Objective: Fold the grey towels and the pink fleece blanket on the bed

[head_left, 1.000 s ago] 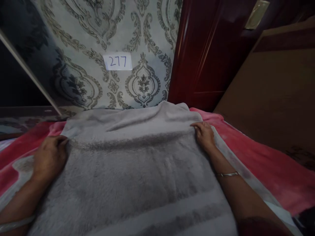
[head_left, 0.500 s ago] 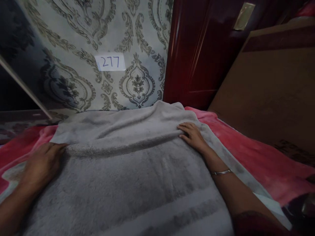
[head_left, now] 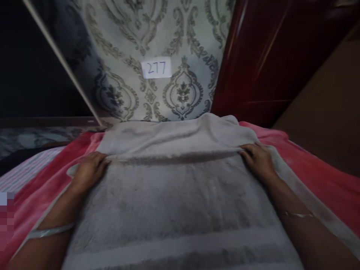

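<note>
A large grey towel [head_left: 174,198] lies spread over a red blanket [head_left: 317,180], its far part folded back so a ridge runs across it. At the ridge's left end my left hand [head_left: 88,172] pinches the towel's edge. My right hand [head_left: 257,159] grips the right end of the same fold. Both wrists wear thin bangles.
Patterned wallpaper with a paper label reading 277 [head_left: 156,68] rises right behind the towel. A dark red wooden door [head_left: 261,63] stands at the right, beside a brown panel [head_left: 332,112]. A striped cloth [head_left: 25,172] shows at the left.
The view has swung to the left, so the wall label and towel sit further right. Both hands stay on the fold's ends and the ridge looks straighter.
</note>
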`<move>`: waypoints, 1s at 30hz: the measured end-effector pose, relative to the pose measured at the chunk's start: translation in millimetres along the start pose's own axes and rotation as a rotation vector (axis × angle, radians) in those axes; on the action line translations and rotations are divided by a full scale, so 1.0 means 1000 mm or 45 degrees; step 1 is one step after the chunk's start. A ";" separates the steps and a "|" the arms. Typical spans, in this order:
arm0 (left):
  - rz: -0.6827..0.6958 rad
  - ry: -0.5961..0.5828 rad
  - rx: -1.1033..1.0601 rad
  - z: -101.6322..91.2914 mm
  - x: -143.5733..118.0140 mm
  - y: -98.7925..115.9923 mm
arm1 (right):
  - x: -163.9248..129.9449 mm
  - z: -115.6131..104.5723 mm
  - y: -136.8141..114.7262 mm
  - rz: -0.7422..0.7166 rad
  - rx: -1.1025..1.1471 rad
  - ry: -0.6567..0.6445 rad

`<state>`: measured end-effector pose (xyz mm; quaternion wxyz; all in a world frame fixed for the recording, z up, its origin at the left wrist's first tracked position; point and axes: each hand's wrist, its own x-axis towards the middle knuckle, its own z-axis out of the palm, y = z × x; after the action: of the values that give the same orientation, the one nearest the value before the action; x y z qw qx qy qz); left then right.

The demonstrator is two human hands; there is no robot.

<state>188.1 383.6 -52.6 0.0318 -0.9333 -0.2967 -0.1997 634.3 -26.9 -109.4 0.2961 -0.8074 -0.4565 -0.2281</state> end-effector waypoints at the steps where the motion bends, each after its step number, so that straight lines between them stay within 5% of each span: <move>1: -0.004 -0.014 0.018 0.000 0.000 0.000 | -0.001 0.000 0.002 0.017 -0.009 0.005; 10: 0.043 -0.140 0.063 0.009 -0.006 -0.021 | -0.007 0.021 0.009 -0.010 -0.112 -0.054; 16: -0.063 -0.157 0.124 -0.004 -0.007 -0.008 | -0.002 0.014 -0.009 0.038 -0.190 -0.161; 23: 0.018 0.063 0.119 -0.063 -0.011 0.005 | 0.007 -0.051 -0.034 0.105 -0.156 -0.102; 30: -0.071 0.118 0.267 -0.135 -0.050 0.014 | -0.020 -0.137 -0.065 0.161 -0.177 0.149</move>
<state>111.1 321.5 52.5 0.1373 -0.9061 -0.3398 -0.2113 554.8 -106.5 -5.5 0.2794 -0.8384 -0.3698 -0.2869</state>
